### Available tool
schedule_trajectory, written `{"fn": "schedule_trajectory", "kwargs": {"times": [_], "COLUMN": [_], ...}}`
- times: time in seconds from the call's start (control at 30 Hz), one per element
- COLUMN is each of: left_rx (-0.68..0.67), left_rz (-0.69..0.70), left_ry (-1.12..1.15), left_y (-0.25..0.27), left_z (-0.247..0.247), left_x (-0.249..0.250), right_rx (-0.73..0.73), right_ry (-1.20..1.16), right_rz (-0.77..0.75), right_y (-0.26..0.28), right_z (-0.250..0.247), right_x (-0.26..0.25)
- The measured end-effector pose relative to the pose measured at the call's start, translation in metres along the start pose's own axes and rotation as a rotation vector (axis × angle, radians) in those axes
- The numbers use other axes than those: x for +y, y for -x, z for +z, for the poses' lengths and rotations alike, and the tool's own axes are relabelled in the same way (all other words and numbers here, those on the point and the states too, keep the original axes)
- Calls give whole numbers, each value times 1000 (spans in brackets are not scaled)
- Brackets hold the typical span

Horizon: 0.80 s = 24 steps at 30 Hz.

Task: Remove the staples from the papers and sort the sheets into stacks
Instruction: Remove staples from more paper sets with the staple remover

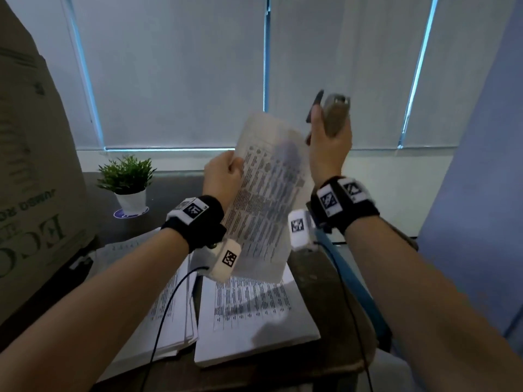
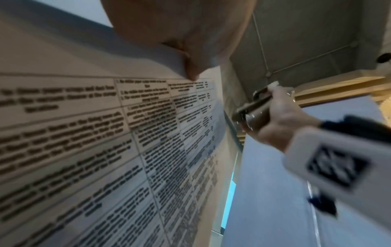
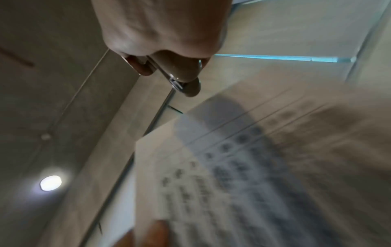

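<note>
Now the left hand (image 1: 223,176) pinches the printed sheet (image 1: 266,199) aloft at its nine o'clock edge; the right hand (image 1: 329,148), at the sheet's two o'clock, grips the staple remover (image 1: 335,113), above two stacks (image 1: 249,321).

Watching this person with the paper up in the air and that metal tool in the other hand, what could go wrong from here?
1. The left hand pinches the printed sheet at one edge only, so it might bend, slip or tear.
2. The right hand grips the staple remover close beside the sheet's top; it could snag the paper.
3. A dropped sheet could land across both stacks on the table and muddle the sorting.
</note>
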State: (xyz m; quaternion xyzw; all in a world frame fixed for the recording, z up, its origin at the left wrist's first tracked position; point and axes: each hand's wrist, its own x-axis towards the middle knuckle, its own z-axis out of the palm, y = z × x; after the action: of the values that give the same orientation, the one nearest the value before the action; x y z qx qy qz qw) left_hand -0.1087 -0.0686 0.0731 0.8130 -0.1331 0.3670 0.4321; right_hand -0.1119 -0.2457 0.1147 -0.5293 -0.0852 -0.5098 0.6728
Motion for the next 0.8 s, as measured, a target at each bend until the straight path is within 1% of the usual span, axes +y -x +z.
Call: {"fn": "schedule_trajectory", "kwargs": {"times": [0.07, 0.13, 0.27, 0.33, 0.5, 0.6, 0.73, 0.8], "left_rx": [-20, -47, -105, -116, -131, -152, -144, -139], "left_rz": [51, 71, 92, 118, 155, 151, 154, 128], "left_ry": [-22, -22, -62, -63, -60, -47, -26, -17], "left_y": [2, 4, 6, 8, 12, 16, 22, 22], "left_z": [5, 11, 20, 22, 23, 23, 21, 20], "left_x": [13, 22, 39, 45, 49, 49, 48, 48], "right_rx": [21, 13, -71, -95, -78, -79, -87, -89], "right_ry": [-52, -117, -46, -111, -61, -57, -41, -73], "right_rz": [25, 65, 204, 247, 227, 243, 232, 225], "right_y": [-22, -34, -32, -31, -31, -30, -29, -28], "right_z": [11, 19, 33, 35, 36, 37, 38, 40], "right_x": [-24, -35, -42, -43, -42, -41, -42, -40]}}
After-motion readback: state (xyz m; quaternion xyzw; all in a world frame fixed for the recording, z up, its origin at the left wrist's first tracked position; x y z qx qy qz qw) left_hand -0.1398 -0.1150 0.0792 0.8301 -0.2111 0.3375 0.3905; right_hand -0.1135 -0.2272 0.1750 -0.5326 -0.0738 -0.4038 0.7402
